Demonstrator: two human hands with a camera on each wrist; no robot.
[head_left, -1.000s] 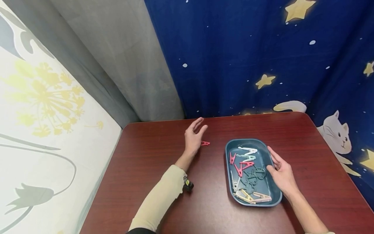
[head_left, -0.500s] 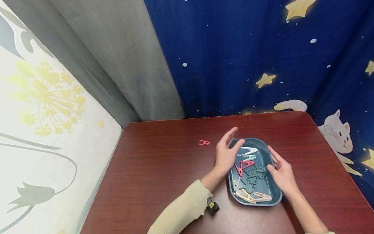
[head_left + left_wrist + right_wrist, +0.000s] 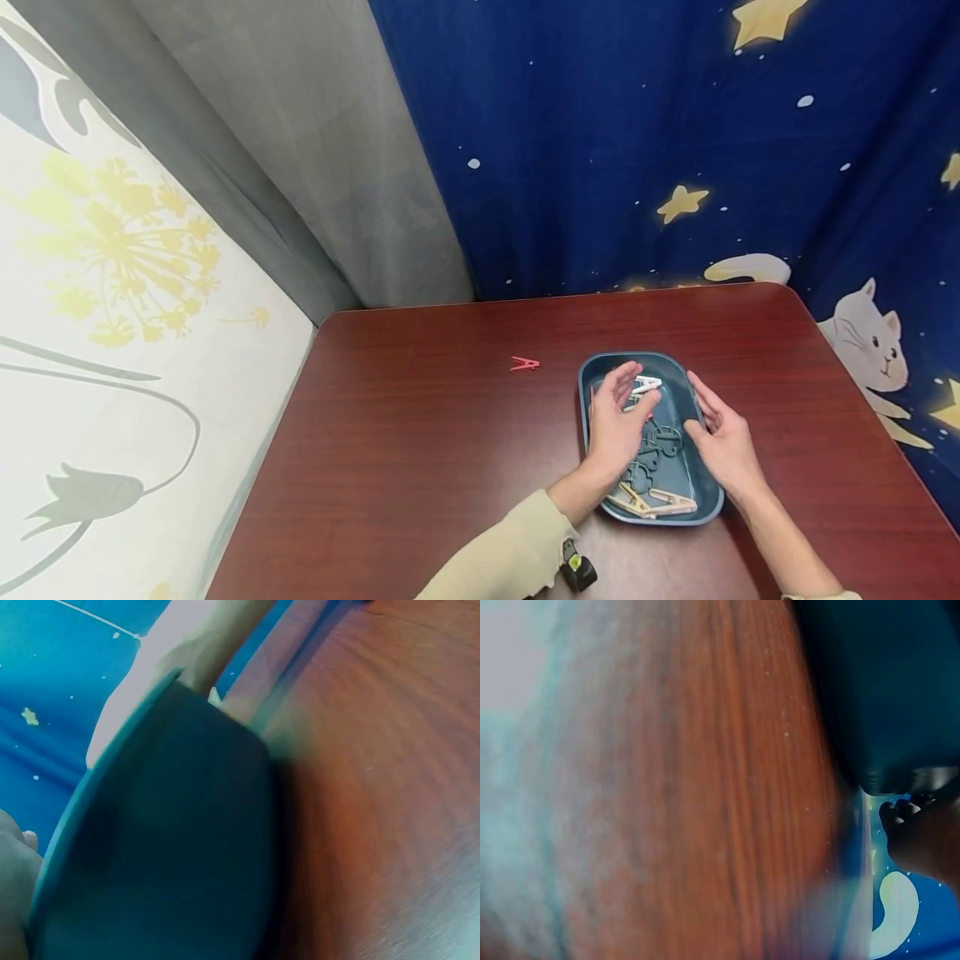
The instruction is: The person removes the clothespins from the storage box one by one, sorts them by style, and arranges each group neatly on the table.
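A dark blue plastic tray (image 3: 678, 471) stands on the table, its outer wall large in the left wrist view. My right hand (image 3: 727, 446) grips its right side, thumb at the rim and fingers along the outside. Over the tray's left part is my left hand (image 3: 617, 425), thumb and fingers apart, near a white clothespin (image 3: 648, 383). Dark green outline-shaped clips (image 3: 663, 442) lie mid-tray. At the near end are a pale yellow clothespin (image 3: 632, 500) and a beige clothespin (image 3: 672, 503). The left hand hides most of the pink clothespins inside.
One pink clothespin (image 3: 525, 364) lies on the reddish-brown table (image 3: 420, 433), left of the tray. A grey curtain (image 3: 300, 167) and a blue star-patterned curtain (image 3: 585, 167) hang behind the table's far edge.
My left hand has moved right, from beside the loose pink clothespin to over the tray, uncovering that clothespin. My right hand keeps its hold on the tray.
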